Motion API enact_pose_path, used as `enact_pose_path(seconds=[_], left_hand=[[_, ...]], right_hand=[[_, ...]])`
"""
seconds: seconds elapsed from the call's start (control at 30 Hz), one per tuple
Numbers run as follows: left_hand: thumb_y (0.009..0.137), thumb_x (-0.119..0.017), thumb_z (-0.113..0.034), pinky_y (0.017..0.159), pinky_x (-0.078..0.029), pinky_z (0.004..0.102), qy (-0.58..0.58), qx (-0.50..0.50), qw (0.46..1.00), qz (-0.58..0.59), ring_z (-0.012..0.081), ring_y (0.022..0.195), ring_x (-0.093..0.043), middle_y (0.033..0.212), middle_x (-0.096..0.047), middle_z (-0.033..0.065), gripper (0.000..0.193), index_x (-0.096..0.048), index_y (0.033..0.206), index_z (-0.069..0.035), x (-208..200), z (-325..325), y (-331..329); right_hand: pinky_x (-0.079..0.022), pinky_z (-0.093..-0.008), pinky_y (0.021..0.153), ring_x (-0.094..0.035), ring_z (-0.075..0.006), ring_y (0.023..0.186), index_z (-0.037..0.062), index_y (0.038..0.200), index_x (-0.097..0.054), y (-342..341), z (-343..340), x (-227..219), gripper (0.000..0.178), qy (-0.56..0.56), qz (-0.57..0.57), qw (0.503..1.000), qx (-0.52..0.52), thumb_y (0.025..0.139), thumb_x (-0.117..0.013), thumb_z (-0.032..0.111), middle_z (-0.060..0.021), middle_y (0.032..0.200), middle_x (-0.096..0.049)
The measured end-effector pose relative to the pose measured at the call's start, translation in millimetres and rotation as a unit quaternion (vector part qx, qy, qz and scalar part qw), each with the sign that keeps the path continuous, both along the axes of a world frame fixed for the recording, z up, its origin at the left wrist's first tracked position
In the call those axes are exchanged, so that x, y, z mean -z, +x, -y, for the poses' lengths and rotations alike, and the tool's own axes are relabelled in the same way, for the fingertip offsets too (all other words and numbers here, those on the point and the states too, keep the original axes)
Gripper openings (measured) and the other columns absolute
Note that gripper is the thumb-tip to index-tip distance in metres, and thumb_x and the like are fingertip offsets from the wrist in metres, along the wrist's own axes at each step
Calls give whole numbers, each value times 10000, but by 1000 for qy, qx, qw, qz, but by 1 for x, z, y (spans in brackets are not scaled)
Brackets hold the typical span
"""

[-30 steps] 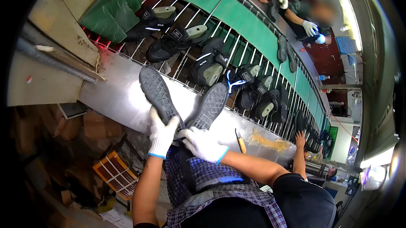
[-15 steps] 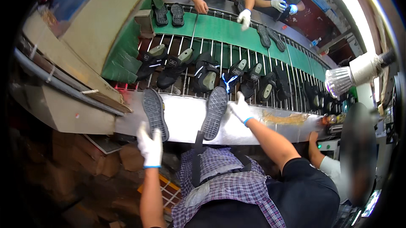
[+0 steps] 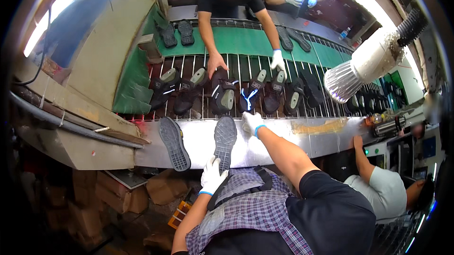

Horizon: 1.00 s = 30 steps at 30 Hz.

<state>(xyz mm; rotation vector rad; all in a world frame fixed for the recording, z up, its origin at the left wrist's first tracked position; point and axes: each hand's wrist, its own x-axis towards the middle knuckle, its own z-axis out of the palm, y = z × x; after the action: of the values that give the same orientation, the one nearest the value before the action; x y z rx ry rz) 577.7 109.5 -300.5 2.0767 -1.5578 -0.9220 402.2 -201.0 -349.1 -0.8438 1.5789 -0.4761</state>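
Note:
Two grey shoe soles lie tread-up on a steel table (image 3: 283, 144): the left sole (image 3: 174, 144) and the right sole (image 3: 224, 139). My left hand (image 3: 211, 177), in a white glove, has its fingers spread against the near end of the right sole. My right hand (image 3: 252, 121), also gloved, sits with curled fingers at the table's far edge, just right of that sole's far end. I see nothing in it. Beyond it, a roller rack (image 3: 236, 66) carries a row of dark shoes (image 3: 222, 95).
Across the rack a person's bare hand (image 3: 215, 61) and gloved hand (image 3: 278, 60) reach to the shoes. A green belt (image 3: 246, 42) runs behind. A finned lamp (image 3: 359, 68) hangs at the right. Another person (image 3: 378, 184) sits low right. Cardboard boxes (image 3: 118, 193) are stacked under the table.
My left hand moved right from beside the left sole to the near end of the right sole. My right hand shifted slightly left. The view tilted up, showing the person across the rack.

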Motion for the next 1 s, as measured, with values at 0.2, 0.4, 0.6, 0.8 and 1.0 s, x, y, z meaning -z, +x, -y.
enact_pose_path(seconds=[0.2, 0.4, 0.6, 0.8, 1.0], left_hand=[[876, -800, -409, 1120, -489, 510, 14, -64, 998, 23, 422, 1400, -505, 1586, -429, 176, 739, -519, 1498, -125, 12, -8, -3], [888, -800, -419, 1141, -472, 506, 45, -93, 993, 51, 446, 1419, -477, 1645, -372, 154, 713, -529, 1489, -146, 11, -10, -18], [878, -773, -449, 1157, -445, 511, 27, -60, 993, 97, 441, 1427, -455, 1633, -408, 160, 715, -546, 1480, -138, -6, -2, -19], [920, -771, -438, 1079, -498, 492, 27, -61, 994, 91, 387, 1309, -571, 1397, -608, 147, 606, -610, 1425, -145, -23, 25, -1], [918, -734, -472, 1101, -482, 508, 57, -67, 992, 87, 415, 1318, -568, 1419, -576, 211, 683, -564, 1481, -125, -29, 33, -9]], right_hand=[[-473, -593, 1120, -608, -392, 1280, 117, 1408, -598, 48, 40, 0, 455, 145, 280, 930, 189, 1031, -663, 364, -199, 1411, -628], [-511, -502, 992, -641, -262, 1146, 186, 1254, -684, 29, 58, 50, 301, 138, 325, 912, 211, 988, -736, 318, -53, 1285, -697], [-511, -436, 911, -660, -185, 1077, 242, 1155, -725, -17, 74, 35, 257, 65, 367, 915, 155, 925, -821, 303, 10, 1159, -736], [-523, -442, 900, -644, -176, 1079, 232, 1148, -711, -44, 69, -23, 275, 39, 311, 935, 164, 935, -806, 377, 2, 1139, -726], [-528, -419, 905, -637, -210, 1087, 182, 1319, -677, -36, 0, -27, 484, 72, 359, 924, 111, 915, -836, 395, -20, 1200, -702]])
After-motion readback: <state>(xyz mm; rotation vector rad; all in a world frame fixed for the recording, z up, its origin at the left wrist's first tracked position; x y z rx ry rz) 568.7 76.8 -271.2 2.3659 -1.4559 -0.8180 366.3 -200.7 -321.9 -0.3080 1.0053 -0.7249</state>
